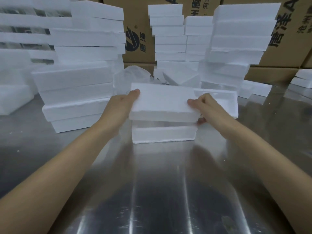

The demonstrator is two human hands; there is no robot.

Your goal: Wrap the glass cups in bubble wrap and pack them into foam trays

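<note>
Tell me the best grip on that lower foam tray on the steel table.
Take the lower foam tray by its two short ends, one hand from each side, as the hands hold the foam piece above it. It is long, flat-walled and lies level, with both ends free.

Steel table (160, 191): near half open between the forearms, free passage up to the lower foam tray (164, 135). Left flank blocked by a tall foam tray stack (76, 97) just beside it; rear closed by further foam stacks (233, 48), crumpled bubble wrap (133, 73) and cardboard cartons (138, 39). Open table strip at right, before two low foam pieces (302, 78).
</note>
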